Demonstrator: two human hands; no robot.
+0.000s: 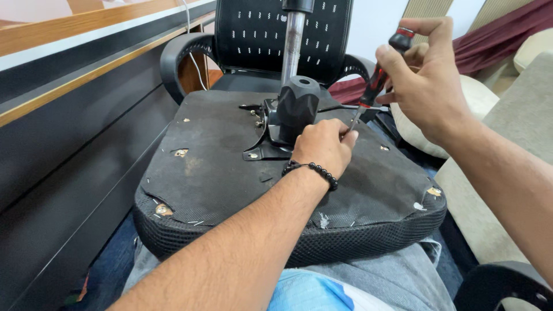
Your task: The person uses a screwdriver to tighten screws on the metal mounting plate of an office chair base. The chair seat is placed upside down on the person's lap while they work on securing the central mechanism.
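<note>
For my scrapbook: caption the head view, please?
Right hand holds screwdriver; left hand steadies its tip on upturned chair seat.

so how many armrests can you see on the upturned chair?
2: left armrest curving beside the backrest at upper left, right armrest partly hidden behind the right hand and the screwdriver. None elsewhere in view.

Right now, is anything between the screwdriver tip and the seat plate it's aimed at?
Only the left hand: its fingers pinch around the screwdriver shaft near the tip, hiding the contact point by the metal plate. The right hand grips the handle above.
</note>
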